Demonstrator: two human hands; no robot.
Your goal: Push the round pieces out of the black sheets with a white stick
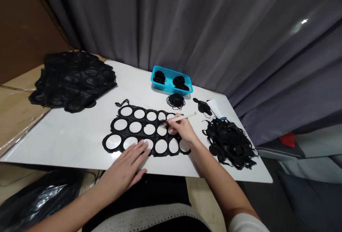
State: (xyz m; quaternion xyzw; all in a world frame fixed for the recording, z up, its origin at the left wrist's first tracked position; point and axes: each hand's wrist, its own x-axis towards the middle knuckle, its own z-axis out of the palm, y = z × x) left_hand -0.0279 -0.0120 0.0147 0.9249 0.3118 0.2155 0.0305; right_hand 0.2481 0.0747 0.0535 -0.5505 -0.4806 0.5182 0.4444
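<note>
While a glossy black plastic bag (40, 203) sits low at the left, below the white rectangular table (69, 139), a broad heap of black sheets with round shapes (74, 78) covers the tabletop's far left corner. Farther right, a short curled black strip (123, 102) lies near a flat black sheet with rows of round holes (141, 134). Beyond that sheet, a blue rectangular mesh plastic basket (170, 88) holds black bundles, with a loose black coil of cord (175, 101) just in front of it. Next come some black rounded pieces (204, 107), a slip of white paper (215, 108) and, at the right, a tangled pile of black scraps (231, 141). The holed sheet lies mid-table under both hands. The left hand (130, 164) rests palm down, grasping nothing, its fingers extended across the near row of holes and hiding parts of them. The right hand (181, 127) pinches a slim white pen-like tool (190, 115) between thumb and fingers, its tip end low over the sheet's middle row; whether it touches cannot be told. That hand and its forearm block some holes toward the sheet's right end.
</note>
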